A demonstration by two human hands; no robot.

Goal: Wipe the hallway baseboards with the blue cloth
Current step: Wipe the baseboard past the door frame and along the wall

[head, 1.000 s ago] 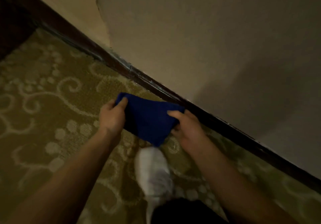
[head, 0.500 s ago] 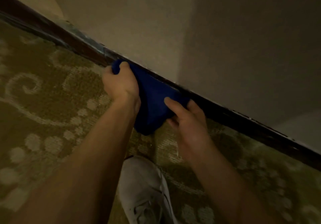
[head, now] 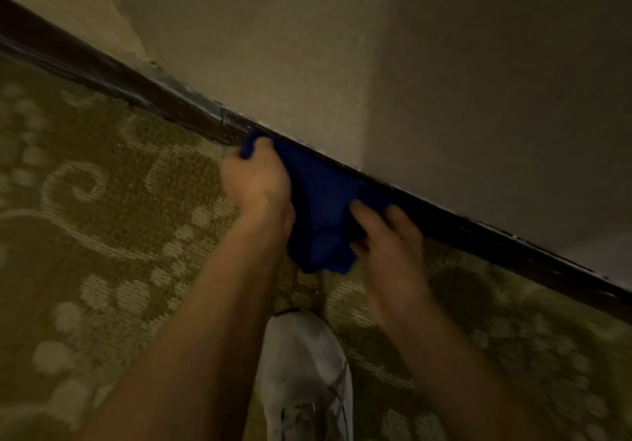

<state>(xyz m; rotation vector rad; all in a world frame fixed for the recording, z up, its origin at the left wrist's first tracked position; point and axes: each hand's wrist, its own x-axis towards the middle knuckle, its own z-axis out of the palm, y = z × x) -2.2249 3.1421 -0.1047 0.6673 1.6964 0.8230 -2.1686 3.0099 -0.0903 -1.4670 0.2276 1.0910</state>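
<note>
carpet [head: 113, 201]: green with pale scrolls, from 7 to 10 o'clock.
left hand [head: 256, 177]: fist clenched on the cloth's upper-left corner.
blue cloth [head: 325, 208]: centre of view, stretched along the baseboard, seemingly touching it.
right hand [head: 390, 239]: pinching the cloth's right edge.
baseboard [head: 513, 242]: dark strip running 10 to 4 o'clock.
shoe [head: 307, 372]: white, at 6 o'clock.

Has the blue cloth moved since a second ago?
Yes. The blue cloth went from hanging above the carpet to lying against the baseboard.
</note>
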